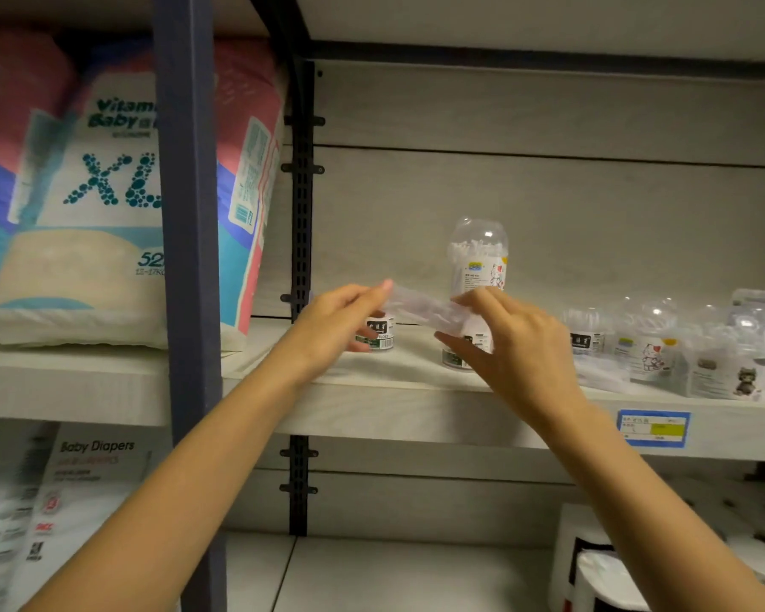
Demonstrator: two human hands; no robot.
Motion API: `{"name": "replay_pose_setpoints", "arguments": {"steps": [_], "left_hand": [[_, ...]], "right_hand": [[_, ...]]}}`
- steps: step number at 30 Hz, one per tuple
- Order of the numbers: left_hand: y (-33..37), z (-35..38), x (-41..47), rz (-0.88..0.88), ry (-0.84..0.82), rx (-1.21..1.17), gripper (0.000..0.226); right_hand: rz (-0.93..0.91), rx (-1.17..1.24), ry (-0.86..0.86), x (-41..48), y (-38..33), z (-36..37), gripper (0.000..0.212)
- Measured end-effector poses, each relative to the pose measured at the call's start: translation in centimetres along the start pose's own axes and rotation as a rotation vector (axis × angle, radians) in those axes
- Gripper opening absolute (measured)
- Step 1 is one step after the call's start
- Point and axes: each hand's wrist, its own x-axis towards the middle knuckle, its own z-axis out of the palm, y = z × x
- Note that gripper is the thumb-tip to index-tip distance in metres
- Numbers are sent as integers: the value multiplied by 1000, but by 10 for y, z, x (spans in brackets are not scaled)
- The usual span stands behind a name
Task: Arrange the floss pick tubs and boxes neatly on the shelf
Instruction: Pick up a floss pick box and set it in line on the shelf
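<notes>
Shelf (372, 390) ahead: both hands (raised) grip clear box (420, 309).

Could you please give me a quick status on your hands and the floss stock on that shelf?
Left hand and right hand both gripping one clear plastic box above shelf. Floss tubs directly behind hands. Nothing blocking.

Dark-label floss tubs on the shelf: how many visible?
3. One tub behind the left hand, one behind the right hand, one further right beside the cartoon-label tubs. More may be hidden behind the hands.
</notes>
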Motion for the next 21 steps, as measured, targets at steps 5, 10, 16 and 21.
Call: {"name": "replay_pose_setpoints", "arguments": {"steps": [5, 10, 16, 21], "left_hand": [[2, -7, -18, -56, -193, -273, 61], [-2, -6, -25, 35, -237, -359, 50], [-5, 0, -29, 46, -193, -531, 58], [-3, 1, -23, 109, -163, -443, 47]], "right_hand": [[-230, 33, 202, -16, 14, -5, 21], [-293, 26, 297, -23, 15, -4, 31], [-216, 151, 84, -17, 9, -13, 37], [244, 647, -181, -14, -2, -24, 52]]}}
